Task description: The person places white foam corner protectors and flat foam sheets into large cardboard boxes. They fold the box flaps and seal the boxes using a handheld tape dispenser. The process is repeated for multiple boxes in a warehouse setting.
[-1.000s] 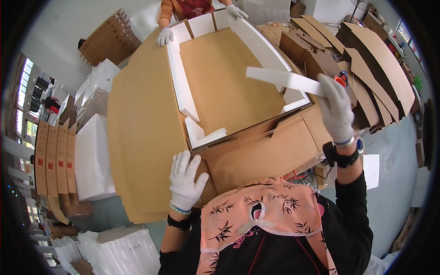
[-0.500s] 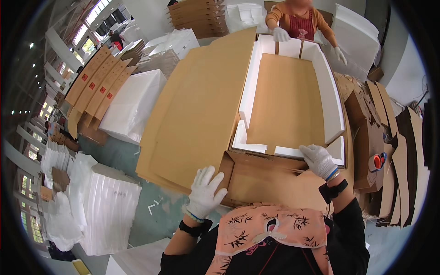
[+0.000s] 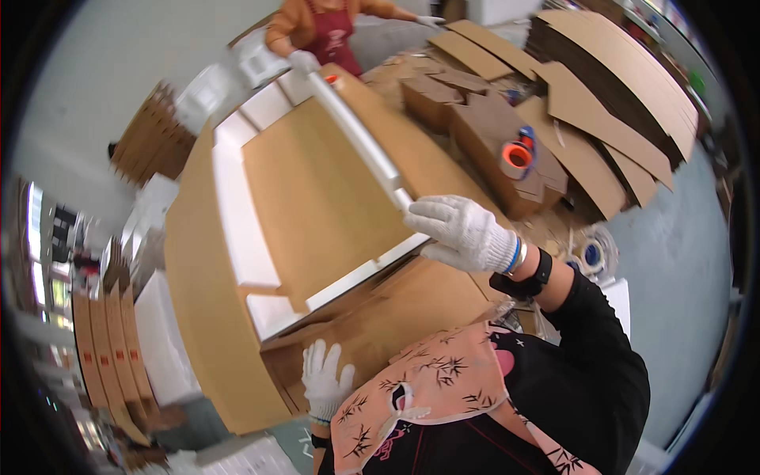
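Note:
An uncovered cardboard box (image 3: 380,277) lies in front of me, its inside edged with white foam strips (image 3: 241,214) around a brown cardboard sheet (image 3: 317,182). My right hand (image 3: 467,233), in a white knit glove, is at the near right corner, fingers stretched out over the end of the foam there. What lies under its fingertips is hidden. My left hand (image 3: 324,380), gloved alike, is low at the box's near left side, beside the front flap (image 3: 289,380). Its fingers are spread and hold nothing.
Across the box a person in a red apron (image 3: 332,39) has a gloved hand (image 3: 303,62) on the far foam corner. To the right are folded cardboard pieces (image 3: 507,134), an orange tape dispenser (image 3: 516,158) and tape rolls (image 3: 590,255). A large cardboard flap (image 3: 202,317) spreads out left.
My view has swung to the right. My right hand has moved to the near right corner of the box. The co-worker's hand now rests on the far right foam strip.

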